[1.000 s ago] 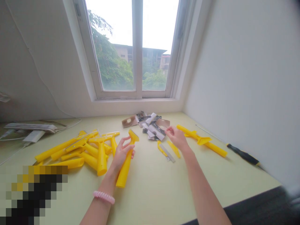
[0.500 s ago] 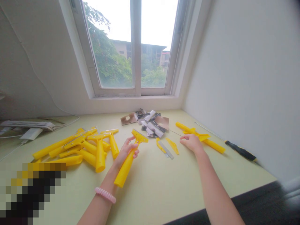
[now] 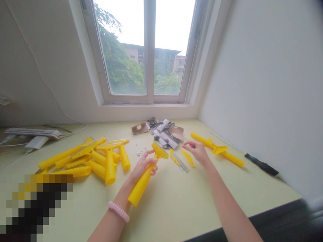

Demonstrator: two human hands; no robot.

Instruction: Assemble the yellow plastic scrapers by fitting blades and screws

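Observation:
My left hand (image 3: 147, 164) is wrapped round the handle of a yellow scraper (image 3: 141, 185), its wide head tilted up to the right. My right hand (image 3: 196, 151) is pinched, above the table just right of the scraper head; a thin dark line shows by its fingertips, too small to name. Between the hands lie a metal blade (image 3: 182, 161) and a yellow plastic piece (image 3: 187, 158), with another yellow piece (image 3: 175, 157) beside the blade. Small metal bits (image 3: 139, 153) lie beyond my left hand.
Several yellow scrapers (image 3: 110, 164) are piled on the left. Cardboard packaging (image 3: 168, 134) lies at the back. On the right are another yellow scraper (image 3: 231, 158) and a black-handled screwdriver (image 3: 262, 164). A power strip (image 3: 35, 132) sits far left.
My right hand has moved left, nearer the scraper head. My left hand and its scraper have shifted slightly right and down, and more of the small metal bits show.

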